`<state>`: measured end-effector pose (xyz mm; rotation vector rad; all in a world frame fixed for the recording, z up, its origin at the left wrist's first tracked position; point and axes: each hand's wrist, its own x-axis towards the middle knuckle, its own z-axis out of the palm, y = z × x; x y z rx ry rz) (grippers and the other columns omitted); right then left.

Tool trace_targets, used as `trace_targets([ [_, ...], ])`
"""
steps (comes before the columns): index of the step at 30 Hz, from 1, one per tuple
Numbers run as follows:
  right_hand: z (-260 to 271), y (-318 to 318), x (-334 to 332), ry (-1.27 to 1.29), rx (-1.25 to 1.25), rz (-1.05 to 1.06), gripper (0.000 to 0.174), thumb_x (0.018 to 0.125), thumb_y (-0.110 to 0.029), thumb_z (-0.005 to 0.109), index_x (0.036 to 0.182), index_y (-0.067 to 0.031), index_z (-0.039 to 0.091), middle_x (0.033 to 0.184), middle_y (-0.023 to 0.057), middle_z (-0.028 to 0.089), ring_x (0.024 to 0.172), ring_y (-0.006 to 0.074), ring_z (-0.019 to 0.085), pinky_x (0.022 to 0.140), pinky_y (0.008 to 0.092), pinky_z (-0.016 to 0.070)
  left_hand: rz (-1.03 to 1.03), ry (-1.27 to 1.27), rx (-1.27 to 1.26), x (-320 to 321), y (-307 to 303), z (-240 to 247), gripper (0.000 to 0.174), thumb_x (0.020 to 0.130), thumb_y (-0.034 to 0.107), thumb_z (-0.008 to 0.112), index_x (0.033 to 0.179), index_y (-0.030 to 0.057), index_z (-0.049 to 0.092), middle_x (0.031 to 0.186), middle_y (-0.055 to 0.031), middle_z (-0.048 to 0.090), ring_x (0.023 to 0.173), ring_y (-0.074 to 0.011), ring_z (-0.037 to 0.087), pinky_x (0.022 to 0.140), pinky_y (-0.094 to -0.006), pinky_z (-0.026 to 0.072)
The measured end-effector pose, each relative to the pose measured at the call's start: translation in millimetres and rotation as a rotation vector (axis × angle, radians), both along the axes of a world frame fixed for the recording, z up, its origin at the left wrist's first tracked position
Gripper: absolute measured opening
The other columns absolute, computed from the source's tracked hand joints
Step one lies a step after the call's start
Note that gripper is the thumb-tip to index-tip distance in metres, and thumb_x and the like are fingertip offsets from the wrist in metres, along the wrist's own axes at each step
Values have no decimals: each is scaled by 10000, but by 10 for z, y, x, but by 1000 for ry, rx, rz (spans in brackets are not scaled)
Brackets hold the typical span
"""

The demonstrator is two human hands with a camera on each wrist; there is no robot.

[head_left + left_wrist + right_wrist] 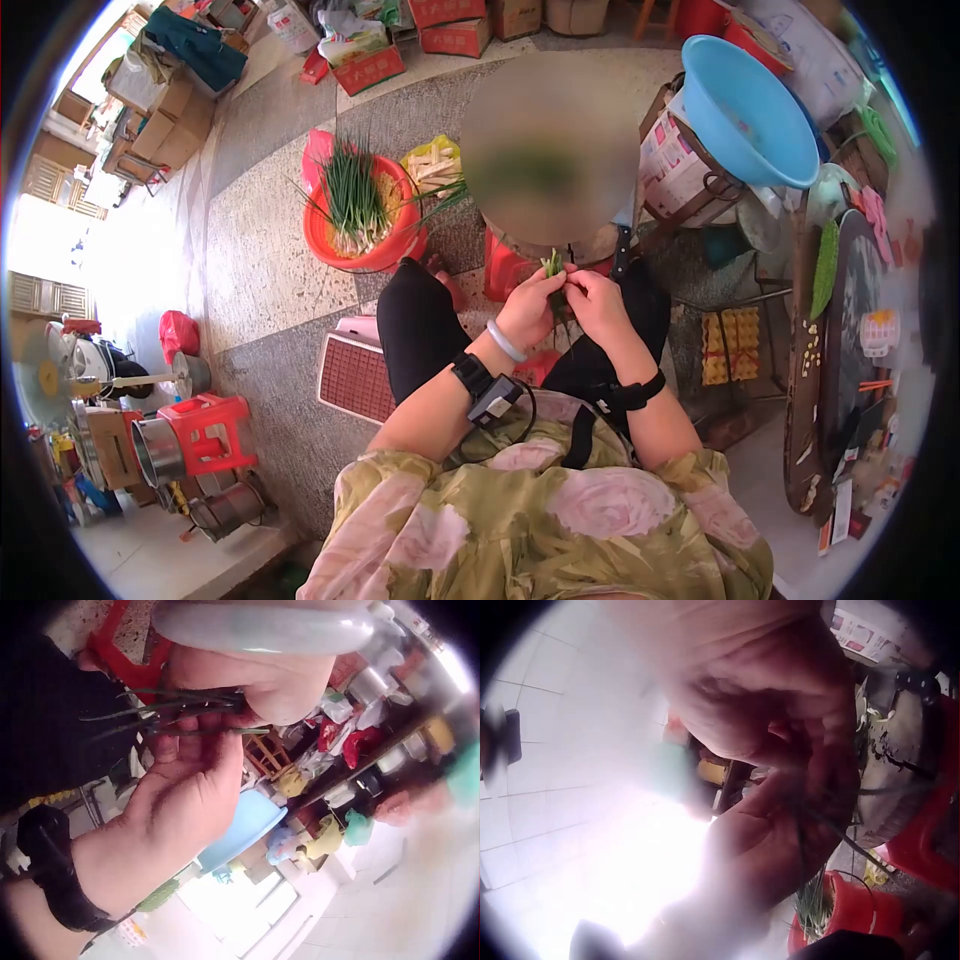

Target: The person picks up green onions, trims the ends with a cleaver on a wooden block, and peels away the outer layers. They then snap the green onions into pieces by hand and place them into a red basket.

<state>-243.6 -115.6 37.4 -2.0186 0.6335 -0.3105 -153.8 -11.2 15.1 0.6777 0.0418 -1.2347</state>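
Note:
In the head view, a small bunch of scallions is held between both hands over the lap. My left hand, with a pale bangle at its wrist, grips the bunch. Opposite it, my right hand pinches the stalks, the two hands' fingertips close together. Thin green leaves stick out between the hands in the left wrist view. More scallions lie in a red basin on the floor to the left. In the right wrist view the fingertips are dark and partly hidden.
A knife lies by the right knee, on a round chopping block with scallion bits. A yellow bag holds pale sticks. At the right stand a blue basin and a cluttered table. A blurred disc covers part of the head view.

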Motion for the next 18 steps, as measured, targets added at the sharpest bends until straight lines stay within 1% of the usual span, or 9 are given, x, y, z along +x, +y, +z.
trace_targets([
  [4, 26, 27, 5, 4, -242, 75, 176, 836, -177, 606, 898, -18, 650, 898, 167, 645, 794, 337, 632, 681, 392, 496, 28, -3, -8, 19, 9, -127, 181, 944, 106, 452, 1095, 47, 531, 1051, -78, 586, 956, -208, 581, 857, -378, 479],
  [7, 161, 41, 4, 44, -179, 25, 181, 833, -197, 620, 881, -26, 651, 886, 144, 641, 785, 314, 635, 670, 373, 495, 43, 70, -8, 125, 96, -112, 158, 944, 109, 448, 1063, 46, 530, 1022, -99, 596, 940, -228, 588, 844, -393, 485],
  [9, 78, -41, -23, -17, -165, 10, 204, 839, -214, 625, 885, -17, 649, 793, 148, 633, 728, 290, 637, 641, 354, 486, 85, 121, 76, 253, 238, -43, 141, 944, 121, 446, 1035, 46, 525, 994, -110, 602, 940, -252, 594, 835, -407, 491],
  [10, 53, -84, -47, 43, -92, 32, 209, 843, -217, 623, 888, -14, 647, 769, 155, 631, 703, 284, 636, 630, 348, 482, 158, 95, 159, 316, 300, -51, 129, 939, 135, 453, 1008, 48, 518, 914, -82, 581, 842, -227, 574, 754, -367, 490],
  [11, 29, -121, -74, 103, -22, 54, 215, 847, -221, 620, 891, -12, 646, 744, 163, 628, 678, 277, 635, 619, 342, 479, 171, 95, 158, 409, 404, -145, 129, 939, 135, 453, 1008, 48, 518, 914, -82, 581, 842, -227, 574, 754, -367, 490],
  [13, -116, -176, -131, 189, 13, 118, 227, 854, -234, 613, 913, -18, 651, 725, 137, 644, 637, 246, 627, 604, 326, 474, 302, 194, 104, 645, 667, -346, 105, 945, 148, 450, 956, 61, 506, 800, -48, 533, 677, -178, 516, 604, -321, 455],
  [15, -472, -215, -197, 411, 250, 353, 245, 854, -255, 614, 943, -32, 660, 758, 107, 663, 623, 217, 617, 607, 314, 478, 401, 189, 126, 786, 926, -334, 84, 937, 143, 459, 936, 71, 503, 742, -18, 476, 605, -137, 418, 558, -272, 367],
  [16, -686, -208, -229, 413, 252, 363, 245, 854, -255, 614, 943, -32, 660, 758, 107, 663, 623, 217, 617, 607, 314, 478, 387, 224, 55, 884, 1083, -432, 75, 934, 138, 457, 929, 79, 503, 744, -10, 473, 601, -126, 409, 551, -265, 352],
  [18, -1072, -157, -266, 622, 342, 683, 257, 871, -253, 601, 974, -23, 650, 716, 60, 632, 615, 127, 589, 597, 281, 485, 485, 223, 130, 987, 1326, -408, 77, 934, 145, 459, 948, 82, 501, 737, -7, 462, 586, -120, 388, 540, -258, 341],
])
